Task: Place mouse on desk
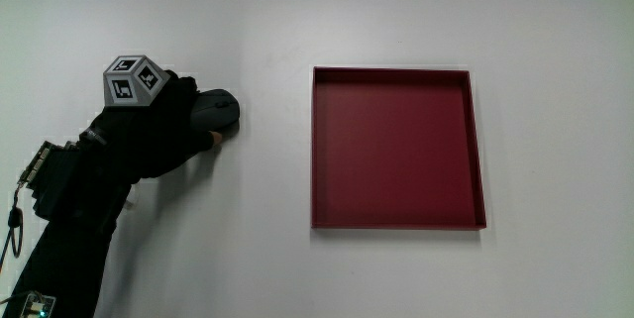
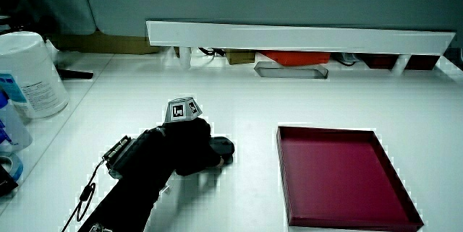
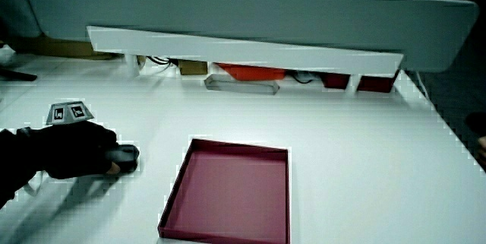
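Note:
A dark grey mouse (image 1: 218, 111) lies on the white desk (image 1: 258, 21) beside the red tray (image 1: 399, 150). The gloved hand (image 1: 168, 120) rests over the mouse with its fingers curled around it, and the patterned cube (image 1: 132, 79) shows on the hand's back. In both side views only the mouse's front end (image 2: 223, 147) (image 3: 124, 155) peeks out from under the hand (image 2: 184, 144) (image 3: 80, 150), low against the desk surface. The tray (image 2: 340, 178) (image 3: 231, 191) holds nothing.
A low white partition shelf (image 2: 304, 38) runs along the desk's edge farthest from the person, with an orange item (image 2: 293, 58) under it. A white wipes canister (image 2: 29, 73) stands at the desk's edge, farther from the person than the hand.

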Demonstrator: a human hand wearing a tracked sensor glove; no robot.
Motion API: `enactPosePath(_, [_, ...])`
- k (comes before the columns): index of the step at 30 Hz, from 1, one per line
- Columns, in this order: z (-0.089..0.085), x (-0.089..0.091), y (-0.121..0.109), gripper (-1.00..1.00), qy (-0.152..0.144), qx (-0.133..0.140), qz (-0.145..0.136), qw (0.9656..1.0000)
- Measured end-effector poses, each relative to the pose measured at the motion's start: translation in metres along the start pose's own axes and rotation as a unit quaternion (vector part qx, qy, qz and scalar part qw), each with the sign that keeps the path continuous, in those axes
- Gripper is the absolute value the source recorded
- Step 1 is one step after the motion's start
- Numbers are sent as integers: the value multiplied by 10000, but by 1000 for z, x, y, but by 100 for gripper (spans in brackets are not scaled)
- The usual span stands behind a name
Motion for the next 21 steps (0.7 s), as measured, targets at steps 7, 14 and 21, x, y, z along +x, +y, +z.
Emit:
enactPosePath(7, [-6,-7,2,0,-6,4,81,10000])
enactPosePath(14, [-8,-6,1,-29,50,-13,132,9999])
enactPosePath(21, [-11,-14,-5,-71,-1,-223,289,9993])
